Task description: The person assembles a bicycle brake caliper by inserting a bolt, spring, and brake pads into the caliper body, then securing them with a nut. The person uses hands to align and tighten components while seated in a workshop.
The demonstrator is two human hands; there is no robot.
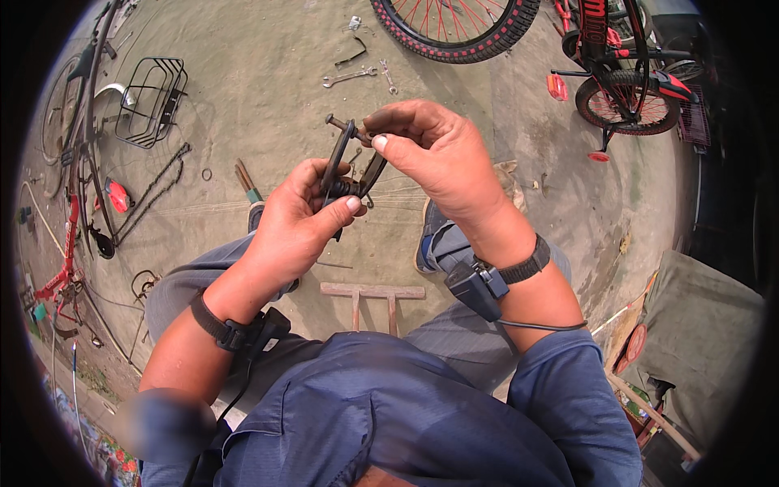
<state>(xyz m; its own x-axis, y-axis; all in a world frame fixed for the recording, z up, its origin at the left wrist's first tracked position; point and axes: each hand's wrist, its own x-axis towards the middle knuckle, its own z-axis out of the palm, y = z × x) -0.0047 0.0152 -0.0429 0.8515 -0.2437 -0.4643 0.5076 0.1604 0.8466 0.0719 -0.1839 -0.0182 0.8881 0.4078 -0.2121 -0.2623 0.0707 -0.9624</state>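
While the black bracket [372,173] is held up between both hands, out beyond the knees and clear of the ground, its two arms are pointed away from the body and its joined, coiled end is turned back toward it. The base is gripped by the left hand [294,217], thumb on the near side, fingers curled round the far side, little gap left between. The far tip of the bracket's right arm is pinched by the right hand [434,158], thumb against bent forefinger, the other fingers folded in. Relation of note: the bolt [339,124] is laid crosswise over the far end, its head stuck out past the left arm, its shank slanted rightward and slightly nearer the body, toward the right fingertips. Its long axis is thus set across the arms, not along them. The right hand is judged the nearer to the shank, and any shift of the bolt is expected to be made along that slant. Whether its end is also caught in the pinch cannot be told; it is hidden there. A wrench [350,77] is seen farther out, untouched.
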